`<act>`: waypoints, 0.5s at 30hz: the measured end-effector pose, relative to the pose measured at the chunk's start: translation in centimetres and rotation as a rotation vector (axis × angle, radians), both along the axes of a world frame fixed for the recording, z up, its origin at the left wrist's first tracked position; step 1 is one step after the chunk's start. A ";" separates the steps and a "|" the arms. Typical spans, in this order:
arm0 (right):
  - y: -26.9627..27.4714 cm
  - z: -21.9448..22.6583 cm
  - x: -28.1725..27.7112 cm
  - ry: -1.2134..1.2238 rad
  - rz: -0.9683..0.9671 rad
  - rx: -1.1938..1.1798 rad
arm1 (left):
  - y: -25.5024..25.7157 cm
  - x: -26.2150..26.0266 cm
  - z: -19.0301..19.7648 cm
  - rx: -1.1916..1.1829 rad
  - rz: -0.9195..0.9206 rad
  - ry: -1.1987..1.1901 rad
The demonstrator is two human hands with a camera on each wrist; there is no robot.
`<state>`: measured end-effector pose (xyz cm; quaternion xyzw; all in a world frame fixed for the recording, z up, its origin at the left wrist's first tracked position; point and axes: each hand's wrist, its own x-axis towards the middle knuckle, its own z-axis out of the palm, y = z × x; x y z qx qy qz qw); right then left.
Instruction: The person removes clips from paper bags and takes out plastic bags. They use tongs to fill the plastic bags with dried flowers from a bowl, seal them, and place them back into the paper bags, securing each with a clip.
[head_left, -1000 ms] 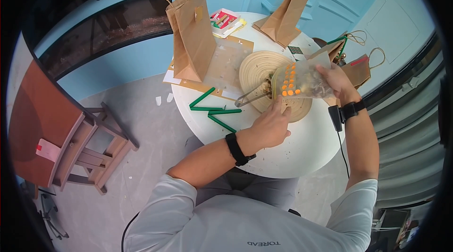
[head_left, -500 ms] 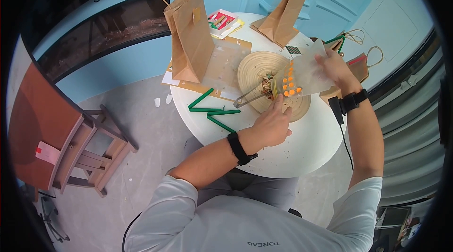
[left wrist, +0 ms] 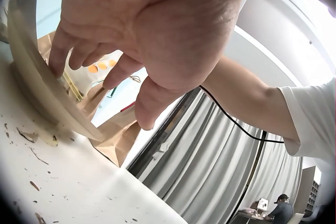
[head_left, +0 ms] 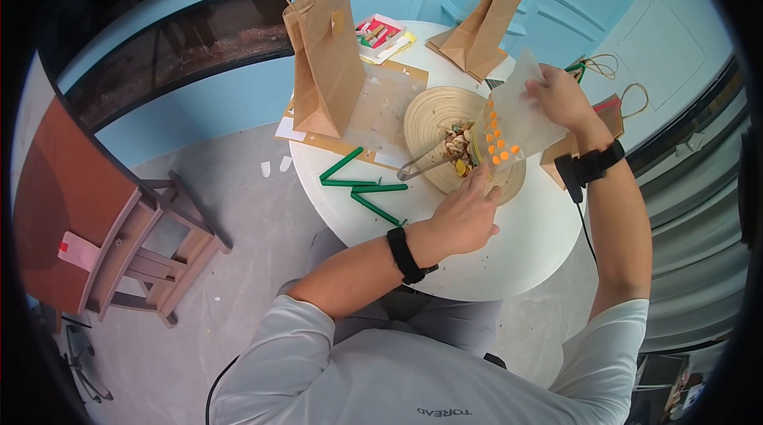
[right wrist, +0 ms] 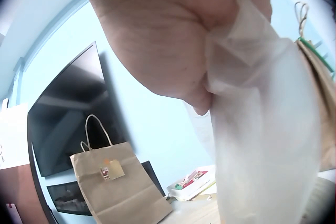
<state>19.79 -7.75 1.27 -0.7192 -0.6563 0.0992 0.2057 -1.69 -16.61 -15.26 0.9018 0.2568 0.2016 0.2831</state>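
A translucent bag (head_left: 520,119) with orange dots hangs tilted over a round woven plate (head_left: 425,115), its mouth low beside a heap of mixed dried pieces (head_left: 458,143). My right hand (head_left: 560,99) grips the bag's raised end; in the right wrist view the frosted plastic (right wrist: 262,129) bunches against the palm of that hand (right wrist: 173,40). With fingers extended, my left hand (head_left: 467,217) touches the bag's mouth at the plate's near side. The left wrist view has this hand (left wrist: 147,29) over the plate rim (left wrist: 50,90). Metal tongs (head_left: 421,161) lie across the plate's left part.
Green strips (head_left: 373,186) lie left of the plate on the white table (head_left: 509,258). A tall paper bag (head_left: 326,59) stands on a cardboard sheet (head_left: 393,79), with a box of small items (head_left: 380,37) behind. More paper bags (head_left: 478,31) stand at the back and right. Crumbs dot the tabletop.
My right hand has raised the bag's far end, and its contents have slid out. The heap on the plate has grown and shows more. My left hand has shifted slightly right, along with the bag's mouth.
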 end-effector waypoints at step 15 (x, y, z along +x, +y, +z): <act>0.3 1.7 0.2 -0.040 0.001 0.168 | -0.7 -1.0 0.0 0.034 0.017 -0.080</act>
